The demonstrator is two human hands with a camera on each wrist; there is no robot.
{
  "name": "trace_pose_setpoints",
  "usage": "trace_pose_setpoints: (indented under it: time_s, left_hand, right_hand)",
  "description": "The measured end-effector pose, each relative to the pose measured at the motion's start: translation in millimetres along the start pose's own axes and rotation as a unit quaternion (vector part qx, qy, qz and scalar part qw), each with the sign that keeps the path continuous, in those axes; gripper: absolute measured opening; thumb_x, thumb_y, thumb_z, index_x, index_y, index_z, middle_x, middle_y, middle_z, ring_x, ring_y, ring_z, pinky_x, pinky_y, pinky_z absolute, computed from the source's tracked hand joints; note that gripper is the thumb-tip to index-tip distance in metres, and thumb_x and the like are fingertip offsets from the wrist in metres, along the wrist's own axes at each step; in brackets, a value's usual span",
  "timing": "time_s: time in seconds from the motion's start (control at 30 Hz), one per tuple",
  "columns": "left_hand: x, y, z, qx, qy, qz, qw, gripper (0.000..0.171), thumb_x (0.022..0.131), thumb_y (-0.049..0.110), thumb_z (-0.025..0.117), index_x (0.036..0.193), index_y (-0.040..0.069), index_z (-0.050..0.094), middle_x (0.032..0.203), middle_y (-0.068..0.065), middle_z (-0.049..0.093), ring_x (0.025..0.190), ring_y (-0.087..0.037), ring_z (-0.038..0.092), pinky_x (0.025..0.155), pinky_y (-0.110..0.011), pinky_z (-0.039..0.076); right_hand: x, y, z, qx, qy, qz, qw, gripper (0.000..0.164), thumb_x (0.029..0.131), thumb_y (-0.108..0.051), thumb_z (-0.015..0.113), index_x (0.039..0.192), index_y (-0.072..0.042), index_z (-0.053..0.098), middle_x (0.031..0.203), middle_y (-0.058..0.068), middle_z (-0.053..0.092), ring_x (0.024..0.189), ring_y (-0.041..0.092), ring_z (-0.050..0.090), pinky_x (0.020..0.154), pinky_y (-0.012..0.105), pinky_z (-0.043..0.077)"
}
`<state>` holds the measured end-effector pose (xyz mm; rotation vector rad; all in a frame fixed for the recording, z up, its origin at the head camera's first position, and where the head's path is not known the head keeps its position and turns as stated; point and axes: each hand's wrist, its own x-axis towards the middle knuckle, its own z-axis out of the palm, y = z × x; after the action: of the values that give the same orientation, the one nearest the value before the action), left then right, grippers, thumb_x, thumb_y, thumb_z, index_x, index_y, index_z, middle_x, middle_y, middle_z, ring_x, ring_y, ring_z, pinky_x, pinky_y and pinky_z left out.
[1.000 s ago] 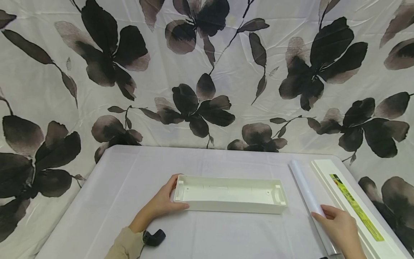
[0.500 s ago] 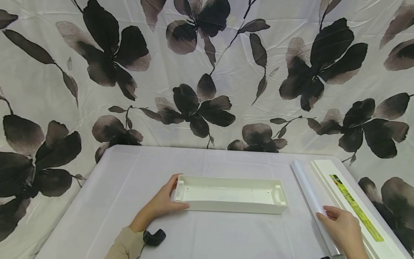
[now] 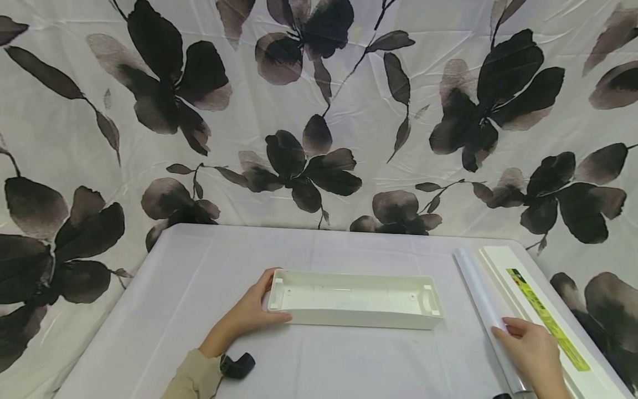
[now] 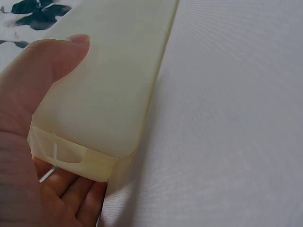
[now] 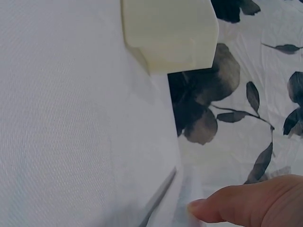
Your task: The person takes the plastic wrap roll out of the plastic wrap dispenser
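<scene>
A long, open-topped white plastic box lies across the middle of the table. My left hand grips its left end, thumb on the front wall; the left wrist view shows fingers under the end of the box. To the right, a translucent roll of plastic film lies lengthwise. My right hand holds the roll near its front part, with the thumb on its left side. In the right wrist view only the thumb shows, against the roll; the other fingers are hidden there.
A long white cover-like piece with a yellow-green label lies right of the roll, along the table's right edge. White cloth covers the table. Behind hangs a floral curtain.
My right hand and the film roll have shifted slightly right, closer to the labelled white piece. The left hand and the box have stayed in place.
</scene>
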<state>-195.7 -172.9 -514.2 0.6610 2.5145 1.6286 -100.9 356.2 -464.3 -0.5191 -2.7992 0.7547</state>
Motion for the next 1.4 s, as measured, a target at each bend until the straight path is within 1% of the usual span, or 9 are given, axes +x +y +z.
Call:
trace_pose_setpoints:
  time_s: [0.47, 0.63, 0.77, 0.9, 0.97, 1.07, 1.2, 1.3, 1.4]
  left_hand:
    - [-0.1, 1.1, -0.1, 0.002, 0.000, 0.003, 1.0000, 0.098, 0.068, 0.032, 0.093, 0.145, 0.013, 0.036, 0.140, -0.006, 0.052, 0.130, -0.031, 0.048, 0.105, -0.059, 0.033]
    - [-0.7, 1.9, 0.9, 0.005, 0.000, 0.000, 1.0000, 0.097, 0.067, 0.032, 0.093, 0.144, 0.017, 0.037, 0.140, -0.005, 0.052, 0.130, -0.031, 0.048, 0.105, -0.059, 0.032]
    - [-0.9, 3.5, 1.3, 0.004, 0.002, -0.004, 1.0000, 0.098, 0.066, 0.032, 0.093, 0.145, 0.017, 0.037, 0.140, -0.005, 0.053, 0.130, -0.030, 0.048, 0.106, -0.060, 0.031]
    - [0.3, 2.5, 1.4, 0.010, 0.002, -0.003, 0.9999, 0.098, 0.067, 0.033, 0.092, 0.145, 0.015, 0.037, 0.140, -0.006, 0.052, 0.130, -0.031, 0.048, 0.105, -0.060, 0.032]
    - [0.4, 2.7, 1.2, 0.009, 0.002, -0.003, 1.0000, 0.098, 0.067, 0.032, 0.093, 0.145, 0.014, 0.037, 0.140, -0.006, 0.053, 0.130, -0.031, 0.048, 0.105, -0.060, 0.032]
    - [0.1, 3.5, 0.7, 0.006, 0.003, -0.004, 1.0000, 0.098, 0.067, 0.032, 0.093, 0.145, 0.013, 0.037, 0.140, -0.006, 0.053, 0.129, -0.030, 0.049, 0.105, -0.059, 0.032]
    - [-0.4, 4.2, 0.1, 0.005, 0.003, -0.007, 1.0000, 0.098, 0.067, 0.032, 0.093, 0.146, 0.014, 0.037, 0.139, -0.006, 0.053, 0.129, -0.030, 0.049, 0.106, -0.059, 0.032]
    - [-0.3, 4.1, 0.1, 0.003, 0.002, -0.007, 1.0000, 0.098, 0.067, 0.032, 0.092, 0.146, 0.013, 0.037, 0.139, -0.006, 0.053, 0.129, -0.030, 0.049, 0.105, -0.059, 0.032]
    - [0.3, 4.4, 0.1, 0.003, 0.001, -0.005, 1.0000, 0.098, 0.067, 0.031, 0.093, 0.145, 0.014, 0.037, 0.139, -0.006, 0.054, 0.128, -0.029, 0.049, 0.105, -0.059, 0.033]
  right_hand:
    - [3.3, 1.4, -4.1, -0.002, -0.051, 0.007, 0.999, 0.052, 0.085, -0.023, 0.075, 0.117, 0.016, 0.061, 0.102, 0.029, 0.069, 0.095, 0.044, 0.066, 0.077, 0.049, 0.049]
    - [9.6, 3.2, -8.8, 0.002, -0.075, 0.076, 0.994, 0.060, 0.091, -0.031, 0.068, 0.128, 0.014, 0.053, 0.123, 0.038, 0.055, 0.110, 0.053, 0.054, 0.086, 0.059, 0.046]
    - [13.7, 10.8, -20.1, -0.016, -0.052, 0.115, 0.992, 0.058, 0.095, -0.031, 0.060, 0.132, 0.012, 0.048, 0.133, 0.041, 0.044, 0.120, 0.057, 0.042, 0.097, 0.066, 0.036]
    - [14.9, 23.6, -33.2, -0.036, -0.033, 0.151, 0.987, 0.060, 0.095, -0.029, 0.058, 0.136, 0.013, 0.041, 0.139, 0.043, 0.035, 0.128, 0.059, 0.031, 0.105, 0.070, 0.023]
    - [15.3, 31.4, -37.4, -0.048, -0.032, 0.170, 0.984, 0.064, 0.094, -0.027, 0.059, 0.138, 0.014, 0.037, 0.140, 0.043, 0.032, 0.129, 0.059, 0.029, 0.106, 0.070, 0.023]
    - [15.1, 43.4, -39.3, -0.074, -0.046, 0.198, 0.976, 0.072, 0.092, -0.026, 0.062, 0.140, 0.016, 0.029, 0.138, 0.044, 0.030, 0.126, 0.061, 0.030, 0.105, 0.070, 0.025]
    - [15.3, 56.0, -36.5, -0.121, -0.079, 0.212, 0.966, 0.082, 0.089, -0.032, 0.067, 0.137, 0.019, 0.026, 0.127, 0.044, 0.036, 0.112, 0.059, 0.042, 0.097, 0.067, 0.038]
    - [15.2, 60.8, -33.7, -0.142, -0.083, 0.208, 0.964, 0.084, 0.087, -0.035, 0.070, 0.133, 0.020, 0.027, 0.119, 0.044, 0.040, 0.102, 0.056, 0.048, 0.091, 0.066, 0.041]
    - [14.5, 62.2, -32.3, -0.146, -0.074, 0.207, 0.965, 0.085, 0.086, -0.036, 0.070, 0.134, 0.020, 0.027, 0.119, 0.044, 0.040, 0.103, 0.057, 0.047, 0.092, 0.067, 0.040]
